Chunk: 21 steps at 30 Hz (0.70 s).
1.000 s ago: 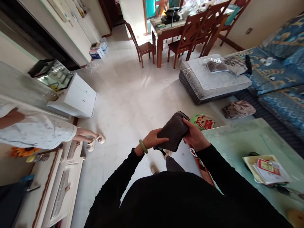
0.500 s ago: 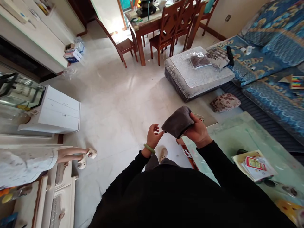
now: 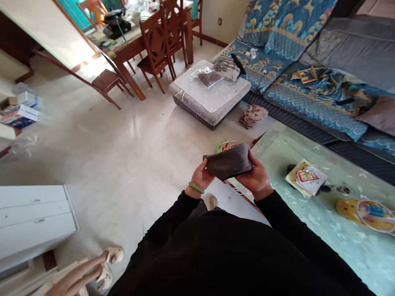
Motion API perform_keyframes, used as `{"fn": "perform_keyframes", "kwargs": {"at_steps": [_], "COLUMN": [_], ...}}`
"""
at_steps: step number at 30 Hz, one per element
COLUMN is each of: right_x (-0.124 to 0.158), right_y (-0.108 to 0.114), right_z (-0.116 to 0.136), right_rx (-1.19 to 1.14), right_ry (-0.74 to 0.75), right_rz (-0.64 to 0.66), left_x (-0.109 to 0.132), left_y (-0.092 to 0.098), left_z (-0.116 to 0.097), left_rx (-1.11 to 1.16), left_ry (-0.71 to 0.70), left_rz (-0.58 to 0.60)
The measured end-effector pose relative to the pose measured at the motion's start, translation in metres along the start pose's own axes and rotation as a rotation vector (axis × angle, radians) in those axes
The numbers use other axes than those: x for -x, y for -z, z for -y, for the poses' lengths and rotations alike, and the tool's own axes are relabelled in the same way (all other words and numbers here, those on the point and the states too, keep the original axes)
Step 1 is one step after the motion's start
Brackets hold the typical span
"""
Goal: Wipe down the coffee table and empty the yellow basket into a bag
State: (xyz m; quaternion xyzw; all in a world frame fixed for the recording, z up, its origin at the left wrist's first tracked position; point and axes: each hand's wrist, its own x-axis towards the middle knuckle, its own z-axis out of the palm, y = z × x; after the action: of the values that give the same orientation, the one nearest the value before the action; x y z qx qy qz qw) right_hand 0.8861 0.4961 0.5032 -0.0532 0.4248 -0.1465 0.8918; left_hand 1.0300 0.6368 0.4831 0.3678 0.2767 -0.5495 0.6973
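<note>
The folded dark grey plush cloth (image 3: 228, 161) was held in the air above the floor (image 3: 123, 156), just beside the glass-topped desk (image 3: 348, 164). The left hand (image 3: 202, 176) and right hand (image 3: 255, 179) both gripped it from either end, neither released. With so soft a hold, a loose fold could have slipped and dropped onto the snack packet (image 3: 226, 145) beyond, or a careless swing could have disturbed the papers (image 3: 305, 177) on the desk.
</note>
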Motion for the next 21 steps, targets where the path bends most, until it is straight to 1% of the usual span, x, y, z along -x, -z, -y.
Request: {"fn": "perform_keyframes", "kwargs": {"at_steps": [4,6,9,13,16,17,18,19,21], "right_x": [-0.011,-0.013,-0.015,-0.010,-0.001,0.003,0.006,0.009,0.013], "right_y": [0.000,-0.003,-0.002,0.013,0.025,0.027,0.028,0.028,0.026], "right_z": [-0.003,-0.008,-0.014,-0.019,-0.030,-0.035,-0.040,-0.045,-0.054], "right_rx": [-0.084,-0.136,-0.173,-0.236,-0.323,-0.351,-0.373,-0.388,-0.398], "right_ry": [0.087,0.137,0.217,0.292,0.296,0.289,0.280,0.265,0.225], "right_rz": [-0.091,-0.123,-0.185,-0.318,-0.393,-0.411,-0.421,-0.420,-0.375], "left_x": [-0.022,-0.034,-0.053,-0.073,-0.085,-0.090,-0.095,-0.100,-0.110], "left_y": [-0.005,-0.005,-0.001,0.011,0.017,0.017,0.017,0.017,0.013], "left_z": [-0.031,-0.040,-0.046,-0.051,-0.057,-0.058,-0.058,-0.056,-0.048], "left_rx": [-0.118,-0.221,-0.424,-0.696,-0.860,-0.928,-1.020,-1.138,-1.409], "left_ry": [-0.073,-0.087,-0.099,-0.094,-0.084,-0.076,-0.066,-0.065,-0.095], "left_rz": [-0.067,-0.101,-0.141,-0.102,-0.065,-0.017,0.065,0.175,0.419]}}
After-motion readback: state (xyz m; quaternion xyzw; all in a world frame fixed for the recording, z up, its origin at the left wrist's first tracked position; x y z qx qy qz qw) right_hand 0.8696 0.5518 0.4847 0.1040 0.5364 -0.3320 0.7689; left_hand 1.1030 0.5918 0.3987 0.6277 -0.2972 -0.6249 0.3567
